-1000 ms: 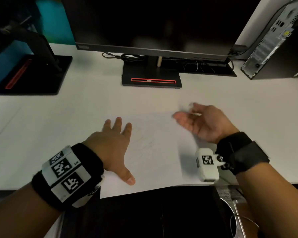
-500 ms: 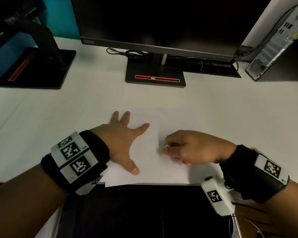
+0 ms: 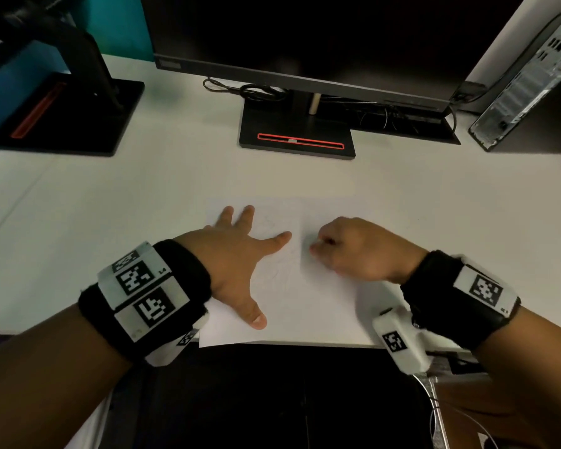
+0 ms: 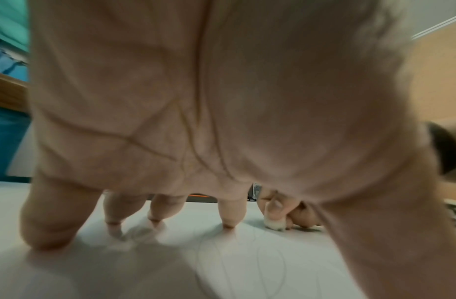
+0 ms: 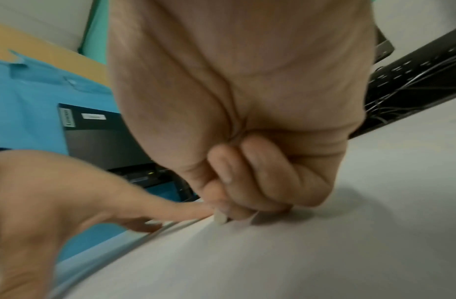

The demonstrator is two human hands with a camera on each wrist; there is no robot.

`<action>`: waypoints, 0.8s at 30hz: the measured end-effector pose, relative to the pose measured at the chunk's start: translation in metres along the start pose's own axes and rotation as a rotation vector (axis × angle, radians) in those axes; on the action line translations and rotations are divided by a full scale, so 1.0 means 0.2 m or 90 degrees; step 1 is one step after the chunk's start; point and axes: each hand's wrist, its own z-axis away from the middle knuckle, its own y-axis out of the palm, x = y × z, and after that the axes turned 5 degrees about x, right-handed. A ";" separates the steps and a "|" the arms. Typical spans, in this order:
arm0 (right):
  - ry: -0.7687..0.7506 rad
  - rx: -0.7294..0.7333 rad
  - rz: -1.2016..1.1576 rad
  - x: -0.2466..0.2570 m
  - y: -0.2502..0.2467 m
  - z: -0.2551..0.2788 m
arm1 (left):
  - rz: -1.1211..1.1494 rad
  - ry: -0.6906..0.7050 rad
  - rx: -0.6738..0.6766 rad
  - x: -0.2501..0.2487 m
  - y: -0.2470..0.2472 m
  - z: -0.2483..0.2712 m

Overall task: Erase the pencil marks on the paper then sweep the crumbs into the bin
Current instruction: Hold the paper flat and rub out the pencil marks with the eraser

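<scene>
A white sheet of paper (image 3: 308, 306) with faint pencil lines (image 3: 280, 270) lies at the near edge of the white desk (image 3: 110, 205). My left hand (image 3: 240, 254) rests flat on the sheet's left half, fingers spread. My right hand (image 3: 353, 251) is curled and pinches a small white eraser (image 4: 272, 223), whose tip touches the paper just right of the left index finger. The eraser (image 5: 219, 218) also shows in the right wrist view, pressed on the sheet. In the left wrist view the pencil lines (image 4: 247, 259) curve under the palm. No bin is in view.
A monitor stands at the back on a black base (image 3: 297, 131) with a red stripe. A second black stand (image 3: 65, 118) sits at back left. A computer tower (image 3: 531, 82) is at back right, with cables (image 3: 250, 89) behind the monitor base. The desk edge runs just below the paper.
My right hand turned from palm-up beyond the paper's right edge to a curled grip on the eraser, came down onto the sheet, then slid a little away. My left hand spread its index finger wider.
</scene>
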 end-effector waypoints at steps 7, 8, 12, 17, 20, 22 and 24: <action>0.000 0.020 0.002 0.00 -0.01 -0.02 | -0.005 -0.008 0.012 0.00 0.00 0.00; 0.003 0.004 0.005 -0.01 -0.02 -0.02 | -0.005 -0.008 0.012 -0.01 -0.01 0.00; -0.074 0.077 0.061 0.05 0.06 0.02 | -0.010 -0.007 0.015 -0.01 -0.01 0.00; -0.022 0.029 0.038 0.00 -0.03 -0.02 | -0.020 -0.012 0.019 -0.01 -0.01 0.00; -0.075 0.054 0.081 0.05 0.03 0.01 | -0.022 -0.012 0.021 -0.01 -0.01 0.00; -0.089 0.087 0.080 0.05 0.06 0.02 | -0.025 -0.010 0.023 -0.01 -0.01 0.00; -0.055 0.075 0.069 0.02 0.01 0.00 | -0.025 -0.010 0.023 -0.01 -0.01 0.00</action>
